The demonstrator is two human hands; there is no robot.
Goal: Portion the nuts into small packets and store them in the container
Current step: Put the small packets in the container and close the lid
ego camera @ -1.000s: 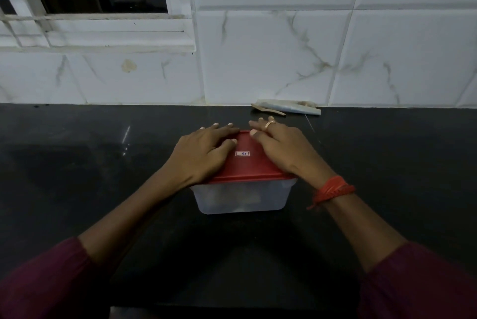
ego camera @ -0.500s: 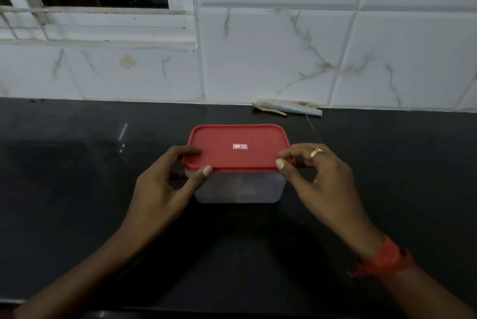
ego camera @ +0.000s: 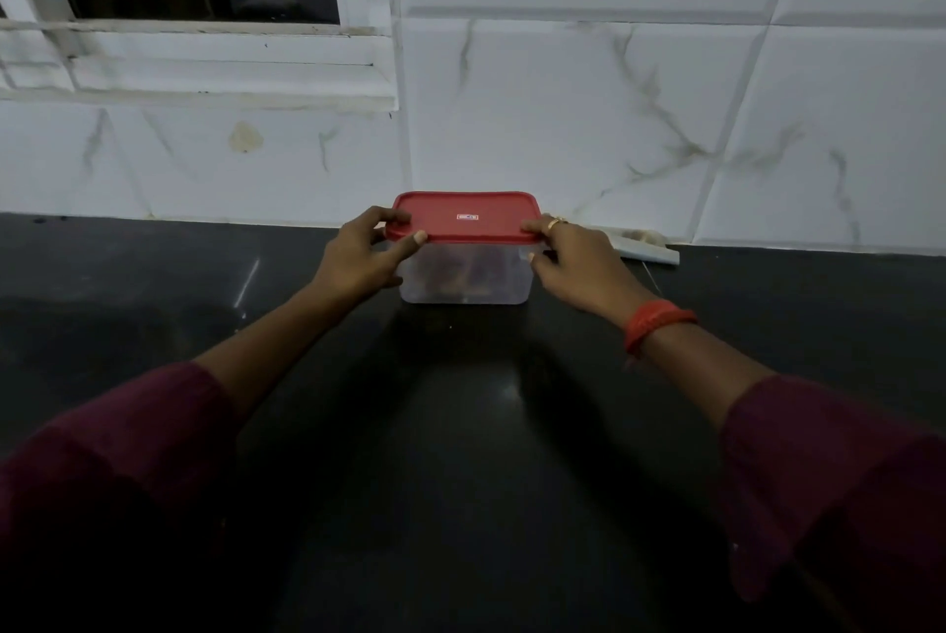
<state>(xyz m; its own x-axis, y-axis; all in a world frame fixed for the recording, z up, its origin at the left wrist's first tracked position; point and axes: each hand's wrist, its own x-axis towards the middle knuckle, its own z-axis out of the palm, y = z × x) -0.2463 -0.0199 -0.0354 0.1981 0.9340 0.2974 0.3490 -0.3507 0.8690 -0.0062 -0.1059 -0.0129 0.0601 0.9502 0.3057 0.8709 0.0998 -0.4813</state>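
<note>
A: Holding the container (ego camera: 463, 274) by both ends now. A second ago both palms were flat on the red lid (ego camera: 463, 218), pressing it shut. Now the box sits further back on the counter (ego camera: 460, 427), close to its rear edge by the wall.

B: Fingers?

A: Left hand (ego camera: 361, 256) is curled round the left end, thumb on the lid's front rim, fingers behind. Right hand (ego camera: 576, 259) is clasped on the right end, ringed finger up at the rim. Cannot tell whether the base is lifted or sliding.

B: Meaning for the task?

A: Lid looks seated all round, so my guess is packing is done and this is stowing.

B: Materials?

A: Box is cloudy, translucent plastic, rectangular with rounded corners. Dark brownish shapes inside, probably the packets, too dim to confirm. Lid is matte red with a raised border and small label. Counter is glossy black stone. A pale flat wrapper (ego camera: 647, 248) lies at the rear edge, right of the box.
</note>
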